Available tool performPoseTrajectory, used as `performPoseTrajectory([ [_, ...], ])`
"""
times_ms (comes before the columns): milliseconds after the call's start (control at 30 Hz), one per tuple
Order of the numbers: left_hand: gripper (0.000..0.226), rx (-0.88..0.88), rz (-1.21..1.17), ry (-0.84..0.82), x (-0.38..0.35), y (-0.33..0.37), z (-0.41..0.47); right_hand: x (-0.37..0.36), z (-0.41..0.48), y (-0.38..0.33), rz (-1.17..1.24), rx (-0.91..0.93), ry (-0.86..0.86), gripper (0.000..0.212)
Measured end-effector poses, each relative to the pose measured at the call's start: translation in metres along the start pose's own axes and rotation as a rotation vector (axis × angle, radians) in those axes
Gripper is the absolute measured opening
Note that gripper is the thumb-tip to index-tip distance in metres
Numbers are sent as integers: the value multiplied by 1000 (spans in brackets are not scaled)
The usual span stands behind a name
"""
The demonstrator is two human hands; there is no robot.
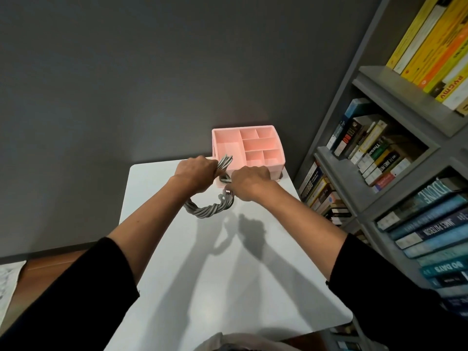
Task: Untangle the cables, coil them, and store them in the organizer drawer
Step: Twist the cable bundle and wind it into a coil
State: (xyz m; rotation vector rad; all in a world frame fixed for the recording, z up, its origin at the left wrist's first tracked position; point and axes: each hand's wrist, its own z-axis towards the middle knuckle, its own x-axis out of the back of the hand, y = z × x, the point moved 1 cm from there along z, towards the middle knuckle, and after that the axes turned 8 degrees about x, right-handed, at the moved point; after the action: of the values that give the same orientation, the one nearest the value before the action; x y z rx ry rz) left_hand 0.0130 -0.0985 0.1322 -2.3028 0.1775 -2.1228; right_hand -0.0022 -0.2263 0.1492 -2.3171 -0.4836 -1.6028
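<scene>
Grey bookshelf [395, 95] fills the right side, packed tight. On a blue spine [440, 230] the name "JAMES PATTERSON" reads clearly, and lower down a teal spine [447, 267] says "90 DAYS". The yellow books [430, 34] up top carry print too blurred to make out.

Next, the white table [228, 274], and at its far edge sits the pink organizer [276, 167]. It's open on top, split into one long compartment on the left and several smaller ones on the right, all showing bare pink floors. Its front is hidden behind the hands, so I cannot tell how the drawer stands.

Now the cables [207, 207]: grey, twisted together like rope, held up over the table just in front of the organizer, with a loop hanging down between the wrists and its shadow falling nearer us.

Left hand [196, 173] is clenched around the bundle, cable ends [225, 161] fanning up out of the fist in front of the long compartment. Right hand [250, 182], fingers curled, grasps the other side of the bundle just beside it.
</scene>
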Motion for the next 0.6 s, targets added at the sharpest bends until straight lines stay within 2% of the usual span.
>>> performPoseTrajectory([
  [100,32,30,-20,-54,-12,-7,-2,7,-3,3,107,182,-72,38],
  [167,22,55,-25,-68,-20,-10,-5,6,-8,2,216,300,-43,33],
  [267,20,71,-49,-76,-27,-11,-7,2,-17,1,309,420,-13,19],
  [300,23,78,-73,-78,-29,-12,-7,1,-21,3,339,437,-18,17],
  [433,46,150,-148,-82,-35,-32,-5,-2,-31,22,366,434,-45,35],
  [600,45,186,-250,-93,-36,-47,-1,-5,-30,33,425,377,-79,34],
])
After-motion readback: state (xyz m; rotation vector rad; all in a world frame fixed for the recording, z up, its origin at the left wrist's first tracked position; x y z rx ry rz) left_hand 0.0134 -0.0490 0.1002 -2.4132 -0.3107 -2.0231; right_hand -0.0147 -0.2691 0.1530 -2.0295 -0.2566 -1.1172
